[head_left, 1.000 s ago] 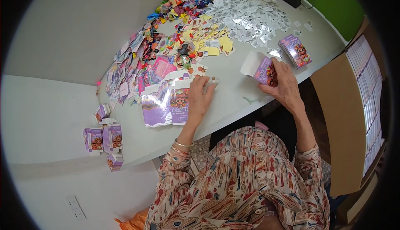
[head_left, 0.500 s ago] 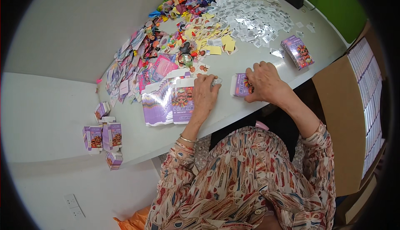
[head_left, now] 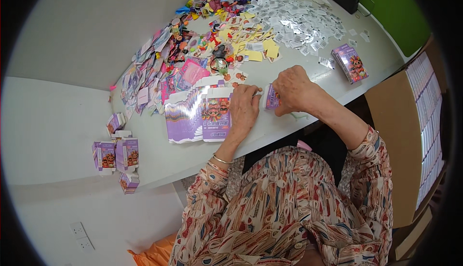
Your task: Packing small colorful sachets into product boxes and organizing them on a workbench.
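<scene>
Purple carton (head_left: pixel 270 98) sits near the front edge of the surface (head_left: pixel 159 145), between the two hands and mostly covered by the right hand (head_left: pixel 295 88). That hand's grip is closed around it from above, with the thumb on the near side, the fingers over the far side and only the left part showing. The left hand (head_left: pixel 244 107) lies over the right edge of the front piece in a fanned row of flat cartons (head_left: pixel 185 119), its fingers loosely bent; whether its grip pinches anything cannot be told. The step in hand looks like settling or shaping this one carton on the surface, though its flaps are too hidden to say how far that has got. The next move seems to call for a steady but light hold, since the card looks thin enough to buckle, and for the left hand to come clear without dragging the front flat piece. A second carton (head_left: pixel 350 64) stands apart to the right, near a loose label (head_left: pixel 326 62). Farther back lie a heap of white labels (head_left: pixel 301 22), yellow cards (head_left: pixel 253 55) and colourful trinkets (head_left: pixel 222 0). Several formed cartons (head_left: pixel 127 152) cluster at the left, and an open brown box (head_left: pixel 393 121) at the right holds tightly packed rows.
</scene>
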`<state>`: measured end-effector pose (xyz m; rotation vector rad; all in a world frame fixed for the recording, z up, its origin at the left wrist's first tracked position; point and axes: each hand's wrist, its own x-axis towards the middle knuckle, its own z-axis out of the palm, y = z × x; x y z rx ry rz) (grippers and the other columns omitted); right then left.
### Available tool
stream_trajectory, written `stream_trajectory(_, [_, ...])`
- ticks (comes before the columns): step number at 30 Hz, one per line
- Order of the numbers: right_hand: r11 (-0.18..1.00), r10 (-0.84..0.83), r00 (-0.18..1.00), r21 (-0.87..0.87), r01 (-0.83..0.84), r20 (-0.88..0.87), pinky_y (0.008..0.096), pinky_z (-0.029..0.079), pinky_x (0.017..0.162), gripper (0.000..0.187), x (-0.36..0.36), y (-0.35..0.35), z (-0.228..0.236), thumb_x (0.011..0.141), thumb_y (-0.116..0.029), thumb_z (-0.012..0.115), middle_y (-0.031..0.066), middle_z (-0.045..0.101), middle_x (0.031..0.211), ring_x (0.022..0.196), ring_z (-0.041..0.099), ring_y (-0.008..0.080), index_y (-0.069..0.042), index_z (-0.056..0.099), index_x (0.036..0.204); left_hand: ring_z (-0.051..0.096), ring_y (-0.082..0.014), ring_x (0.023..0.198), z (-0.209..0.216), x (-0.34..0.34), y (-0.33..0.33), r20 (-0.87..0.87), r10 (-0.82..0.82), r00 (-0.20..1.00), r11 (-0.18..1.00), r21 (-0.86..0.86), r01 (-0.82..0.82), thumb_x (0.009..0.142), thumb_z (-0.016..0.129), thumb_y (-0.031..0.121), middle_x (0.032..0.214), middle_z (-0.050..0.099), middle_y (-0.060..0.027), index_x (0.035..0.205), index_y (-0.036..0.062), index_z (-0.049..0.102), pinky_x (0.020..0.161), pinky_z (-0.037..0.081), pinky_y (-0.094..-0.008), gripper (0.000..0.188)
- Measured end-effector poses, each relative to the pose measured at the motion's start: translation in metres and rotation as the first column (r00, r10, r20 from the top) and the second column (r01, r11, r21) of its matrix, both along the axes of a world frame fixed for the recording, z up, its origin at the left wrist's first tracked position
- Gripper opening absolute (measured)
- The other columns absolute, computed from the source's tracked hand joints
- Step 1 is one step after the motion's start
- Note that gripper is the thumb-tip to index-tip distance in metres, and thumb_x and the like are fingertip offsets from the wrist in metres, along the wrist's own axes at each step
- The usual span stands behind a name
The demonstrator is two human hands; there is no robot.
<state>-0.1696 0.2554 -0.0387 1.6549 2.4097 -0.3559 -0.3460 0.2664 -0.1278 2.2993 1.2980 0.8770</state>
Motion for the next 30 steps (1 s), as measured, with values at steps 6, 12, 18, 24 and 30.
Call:
stream_trajectory(6, [1.000, -0.008, 1.000, 0.021, 0.008, -0.011, 0.0349, 0.046, 0.067, 0.040, 0.002, -0.004, 0.003, 0.056, -0.043, 0.069, 0.0131, 0.064, 0.068, 0.070, 0.064, 0.0288, -0.005, 0.067, 0.068, 0.055, -0.0299, 0.089, 0.002, -0.001, 0.006, -0.022, -0.011, 1.000, 0.997, -0.071, 0.009, 0.077, 0.065, 0.006, 0.090, 0.057, -0.0105, 0.089, 0.0052, 0.063, 0.075, 0.045, -0.0398, 0.012])
stream_trajectory(12, [0.999, -0.008, 1.000, 0.042, 0.008, -0.009, 0.0348, 0.046, 0.067, 0.040, 0.003, -0.007, -0.002, 0.056, -0.043, 0.069, 0.0131, 0.063, 0.068, 0.069, 0.064, 0.0287, -0.005, 0.067, 0.067, 0.055, -0.0249, 0.078, -0.008, 0.001, 0.013, -0.037, -0.090, 0.995, 0.995, -0.048, 0.088, 0.073, 0.068, 0.003, 0.085, 0.057, -0.0093, 0.090, 0.0033, 0.058, 0.070, 0.045, -0.0360, 0.020])
stream_trajectory(18, [0.999, -0.019, 1.000, 0.037, 0.020, -0.021, 0.0352, 0.047, 0.066, 0.039, 0.003, -0.008, -0.004, 0.056, -0.043, 0.069, 0.0130, 0.063, 0.067, 0.070, 0.064, 0.0290, -0.005, 0.067, 0.066, 0.055, -0.0276, 0.075, -0.005, 0.004, 0.012, 0.002, -0.131, 0.991, 0.991, -0.031, 0.131, 0.072, 0.068, 0.000, 0.083, 0.054, -0.0116, 0.098, 0.0019, 0.052, 0.068, 0.046, -0.0373, 0.031])
stream_trajectory(24, [0.998, -0.044, 0.997, 0.041, 0.046, -0.059, 0.0359, 0.048, 0.067, 0.037, 0.006, -0.013, -0.006, 0.055, -0.041, 0.069, 0.0134, 0.063, 0.067, 0.070, 0.064, 0.0298, -0.005, 0.067, 0.066, 0.059, -0.0186, 0.077, -0.002, -0.001, 0.021, 0.124, -0.068, 0.990, 0.924, -0.366, 0.109, 0.077, 0.063, -0.001, 0.089, 0.059, -0.0091, 0.103, 0.0009, 0.055, 0.071, 0.050, -0.0288, 0.027])
stream_trajectory(30, [0.997, -0.055, 0.996, 0.042, 0.058, -0.077, 0.0365, 0.049, 0.068, 0.040, 0.011, -0.013, -0.009, 0.055, -0.042, 0.070, 0.0142, 0.064, 0.070, 0.072, 0.065, 0.0297, -0.004, 0.067, 0.067, 0.058, -0.0266, 0.077, 0.004, -0.017, 0.023, 0.143, -0.077, 0.987, 0.936, -0.331, 0.120, 0.071, 0.069, 0.002, 0.087, 0.058, -0.0116, 0.096, 0.0037, 0.061, 0.069, 0.049, -0.0359, 0.026])
